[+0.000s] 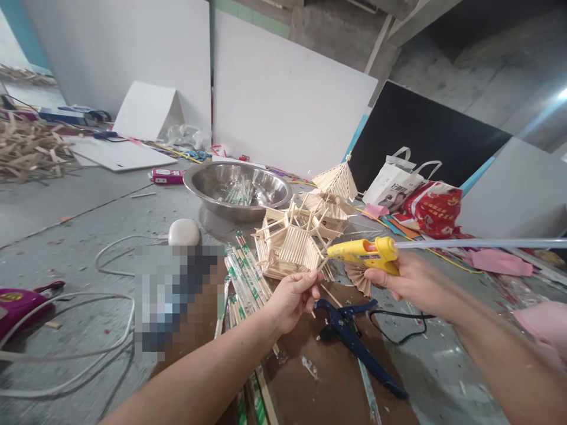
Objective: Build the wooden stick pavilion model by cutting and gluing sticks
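Observation:
My right hand (410,283) is wrapped around a yellow hot glue gun (365,252) with a long translucent glue stick (478,242) out of its back. The gun's nozzle points left, close to a model building made of wooden chopsticks (296,248). At that model's lower right edge, the thumb and fingers of my left hand (297,297) are pinched together on it. A pointed chopstick roof (337,179) rises behind. Below my hands lies a pair of blue cutters (354,339) on a brown board (310,378). Wrapped chopsticks (245,274) lie left of the model.
A steel basin (199,183) with wrapped sticks stands behind. White cables (119,307) loop across the floor at left, near a white rounded device (183,232). A white bag (392,180) and a red bag (434,206) are at right. Large panels (287,94) lean behind.

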Demonstrator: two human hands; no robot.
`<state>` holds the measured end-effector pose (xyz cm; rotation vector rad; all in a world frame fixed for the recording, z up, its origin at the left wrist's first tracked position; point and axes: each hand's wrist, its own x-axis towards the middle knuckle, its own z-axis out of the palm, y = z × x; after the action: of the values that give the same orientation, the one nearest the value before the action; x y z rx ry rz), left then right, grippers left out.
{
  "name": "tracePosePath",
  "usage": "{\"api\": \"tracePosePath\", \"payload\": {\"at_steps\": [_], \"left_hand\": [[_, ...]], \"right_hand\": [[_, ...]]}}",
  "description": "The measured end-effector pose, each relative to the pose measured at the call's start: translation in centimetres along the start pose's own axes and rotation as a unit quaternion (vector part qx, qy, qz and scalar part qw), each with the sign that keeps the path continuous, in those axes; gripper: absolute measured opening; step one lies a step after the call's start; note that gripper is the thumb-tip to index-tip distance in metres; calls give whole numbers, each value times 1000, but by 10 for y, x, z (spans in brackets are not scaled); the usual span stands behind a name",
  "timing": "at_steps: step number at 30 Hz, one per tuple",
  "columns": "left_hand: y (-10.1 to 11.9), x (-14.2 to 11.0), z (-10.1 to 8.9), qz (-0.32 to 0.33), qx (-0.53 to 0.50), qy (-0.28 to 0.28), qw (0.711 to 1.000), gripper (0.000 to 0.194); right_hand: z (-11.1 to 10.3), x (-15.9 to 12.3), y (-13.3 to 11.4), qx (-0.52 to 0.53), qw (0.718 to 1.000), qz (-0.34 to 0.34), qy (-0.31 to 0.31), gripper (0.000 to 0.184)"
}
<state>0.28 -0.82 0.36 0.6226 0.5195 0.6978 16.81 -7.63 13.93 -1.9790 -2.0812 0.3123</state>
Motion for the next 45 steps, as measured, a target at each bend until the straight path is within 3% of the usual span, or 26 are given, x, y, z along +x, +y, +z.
{"api": "tracePosePath", "payload": {"at_steps": [9, 21, 36, 45], "left_hand": [[0, 0, -1, -1, 0, -9, 1000, 19], [0, 1, -2, 10, 9, 0, 1000, 18], [1, 0, 0, 13, 6, -5, 1000, 18], [0, 1, -2, 8, 12, -8, 1000, 18]], "right_hand": [[-6, -4, -2, 5, 999, 30, -13, 30], [4, -2, 19, 65, 998, 9, -13, 32], [8, 2, 6, 41, 998, 43, -19, 35], [6, 5, 2, 39, 999, 20, -12, 32]]}}
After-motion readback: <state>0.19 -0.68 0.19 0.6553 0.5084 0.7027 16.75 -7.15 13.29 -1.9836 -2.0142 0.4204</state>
